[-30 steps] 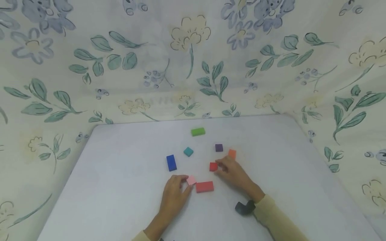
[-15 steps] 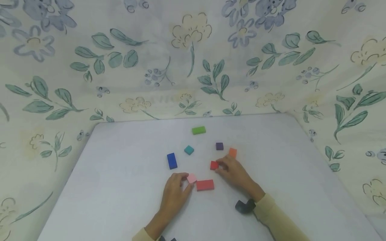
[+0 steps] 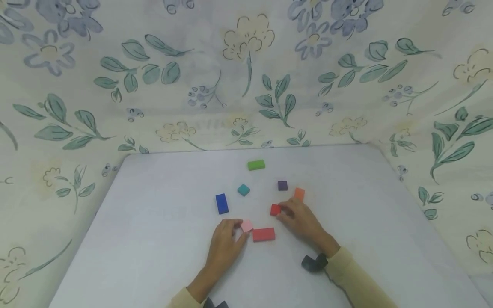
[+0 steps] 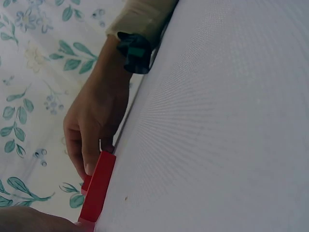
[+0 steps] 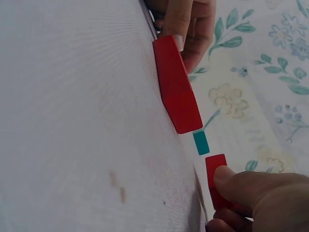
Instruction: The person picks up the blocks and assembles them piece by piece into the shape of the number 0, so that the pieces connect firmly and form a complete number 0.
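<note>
My left hand pinches a small pink block between thumb and index finger, low on the table. The block lies against or very near the left end of a longer red block. Up and to the right, my right hand holds a small red cube by thumb and fingertips. In the right wrist view, the thumb presses the near side of that red cube. The long red block hides much of the pink block in the left wrist view.
Beyond the hands lie a blue block, a teal cube, a purple cube and a green block. An orange block sits just behind my right hand. Floral cloth rises past the white table's far edge.
The head view has shifted a little, so everything appears slightly further right and higher. Both hands keep their hold, and the blocks keep their places relative to one another.
</note>
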Demonstrator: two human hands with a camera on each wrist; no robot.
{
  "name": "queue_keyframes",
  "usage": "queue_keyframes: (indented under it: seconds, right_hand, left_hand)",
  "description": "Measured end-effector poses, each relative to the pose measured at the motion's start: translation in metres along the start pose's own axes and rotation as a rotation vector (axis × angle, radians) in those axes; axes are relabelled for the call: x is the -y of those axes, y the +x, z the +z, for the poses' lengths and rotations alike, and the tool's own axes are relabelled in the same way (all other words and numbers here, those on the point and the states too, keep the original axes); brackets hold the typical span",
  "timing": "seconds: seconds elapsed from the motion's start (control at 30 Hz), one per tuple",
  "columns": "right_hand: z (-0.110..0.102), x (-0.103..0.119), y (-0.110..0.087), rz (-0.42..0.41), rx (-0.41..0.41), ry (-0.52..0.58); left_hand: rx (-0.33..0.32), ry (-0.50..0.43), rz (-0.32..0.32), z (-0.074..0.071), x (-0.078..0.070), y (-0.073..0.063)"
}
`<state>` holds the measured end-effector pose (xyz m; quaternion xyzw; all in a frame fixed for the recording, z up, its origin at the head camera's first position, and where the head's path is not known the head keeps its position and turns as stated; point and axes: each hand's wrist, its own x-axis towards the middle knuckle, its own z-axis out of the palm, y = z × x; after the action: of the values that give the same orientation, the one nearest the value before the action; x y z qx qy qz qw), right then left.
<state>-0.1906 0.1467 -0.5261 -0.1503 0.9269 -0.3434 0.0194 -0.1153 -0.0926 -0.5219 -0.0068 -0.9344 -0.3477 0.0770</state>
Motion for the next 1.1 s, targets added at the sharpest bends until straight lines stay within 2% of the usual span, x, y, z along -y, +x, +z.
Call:
queue_keyframes:
  seconds: [0.1, 0.27, 0.63, 0.9, 1.1]
  right_hand:
    - [-0.001, 0.0, -0.002, -0.004, -0.012, 0.005]
    - [-0.005, 0.001, -0.006, -0.082, -0.015, 0.015]
    - [-0.008, 0.001, -0.021, -0.168, -0.032, 0.001]
    - [-0.006, 0.001, -0.027, -0.114, -0.03, 0.014]
    - [-0.004, 0.001, -0.029, -0.112, -0.027, 0.006]
  left_hand:
    - [0.005, 0.0, -0.004, 0.001, 0.0, -0.001]
    - [0.0, 0.002, 0.0, 0.0, 0.0, -0.003]
    - [-0.007, 0.003, 0.009, 0.0, -0.001, -0.001]
    - [-0.023, 0.004, 0.017, 0.0, -0.001, -0.002]
    - [-0.033, -0.006, 0.034, 0.0, -0.002, -0.002]
